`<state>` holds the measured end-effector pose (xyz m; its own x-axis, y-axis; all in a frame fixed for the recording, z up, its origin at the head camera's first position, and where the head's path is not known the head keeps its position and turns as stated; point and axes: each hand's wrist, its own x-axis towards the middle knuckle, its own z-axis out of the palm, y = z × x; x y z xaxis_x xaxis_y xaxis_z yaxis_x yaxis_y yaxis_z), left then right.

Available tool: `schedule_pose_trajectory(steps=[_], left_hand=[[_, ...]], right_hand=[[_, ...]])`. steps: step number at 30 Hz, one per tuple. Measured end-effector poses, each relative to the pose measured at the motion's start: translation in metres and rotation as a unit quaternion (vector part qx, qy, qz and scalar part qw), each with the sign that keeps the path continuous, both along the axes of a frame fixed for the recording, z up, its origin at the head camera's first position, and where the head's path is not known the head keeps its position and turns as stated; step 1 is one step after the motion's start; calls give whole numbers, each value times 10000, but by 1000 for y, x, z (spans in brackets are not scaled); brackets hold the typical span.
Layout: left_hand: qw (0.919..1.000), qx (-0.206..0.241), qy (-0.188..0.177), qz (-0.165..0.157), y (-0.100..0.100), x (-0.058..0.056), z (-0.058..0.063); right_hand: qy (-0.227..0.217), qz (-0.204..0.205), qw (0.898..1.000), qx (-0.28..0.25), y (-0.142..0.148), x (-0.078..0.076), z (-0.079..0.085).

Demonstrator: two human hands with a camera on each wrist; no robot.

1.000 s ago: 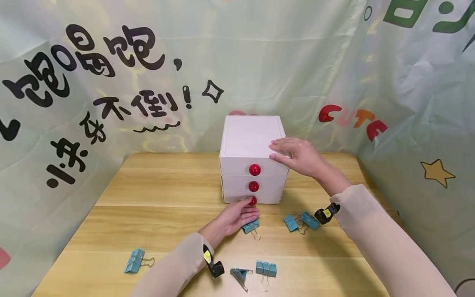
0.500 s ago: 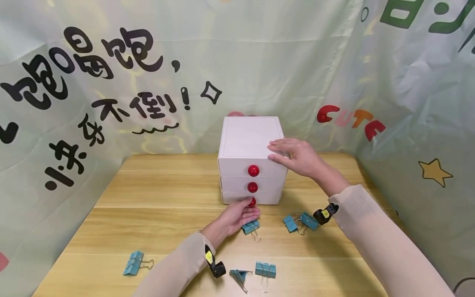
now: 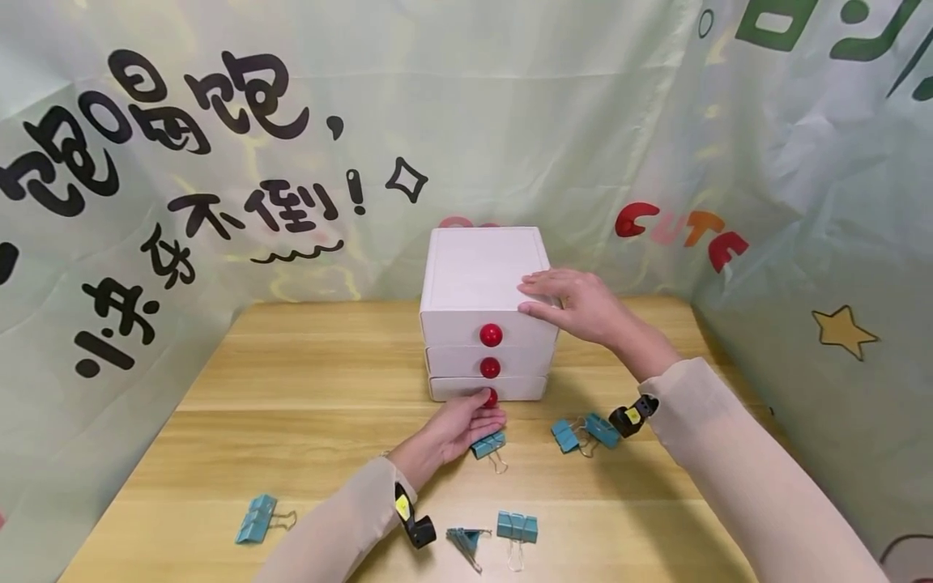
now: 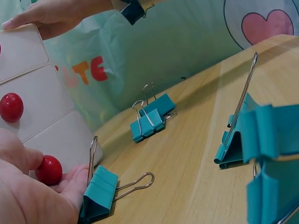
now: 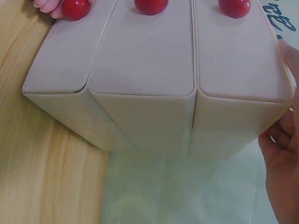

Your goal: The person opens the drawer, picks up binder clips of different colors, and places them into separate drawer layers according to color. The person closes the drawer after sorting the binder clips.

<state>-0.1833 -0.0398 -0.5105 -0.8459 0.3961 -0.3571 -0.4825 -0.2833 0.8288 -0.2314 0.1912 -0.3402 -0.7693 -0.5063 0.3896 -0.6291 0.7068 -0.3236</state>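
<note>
A white three-drawer box (image 3: 484,271) with red knobs stands toward the back of the wooden table. My left hand (image 3: 455,429), palm turned up, pinches the bottom red knob (image 4: 48,170) between thumb and fingers. Against the box's top right front edge rests my right hand (image 3: 579,306), its fingers extended over the lid. The right wrist view shows the right thumb (image 5: 290,56) at the front edge of the top drawer. A teal binder clip (image 4: 100,191) lies right beside the left fingers, partly covered by them in the head view.
Two teal binder clips (image 3: 585,433) lie together right of the box. Another clip (image 3: 257,520) is at the table's left. Near the front are a clip on its side (image 3: 464,544) and one more clip (image 3: 517,526). A printed cloth (image 3: 510,121) hangs behind the table.
The head view has shifted slightly. Both hands keep their places on the box and knob. The seam above the bottom drawer shows a little more distinctly; the drawer may have come slightly forward.
</note>
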Motion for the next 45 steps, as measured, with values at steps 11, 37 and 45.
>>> schedule_pose_trajectory(steps=[11,37,45], left_hand=[[9995,12,-32,-307,-4,27,1],[9664,-1578,1169,-1658,-32,52,11],[8131,-3991,3587,-2257,-47,53,19]], right_hand=[[-60,1,9999,-85,3,-2,-1],[-240,-152,9995,-115,1,-2,-1],[-220,-137,9996,-124,-1,0,-1]])
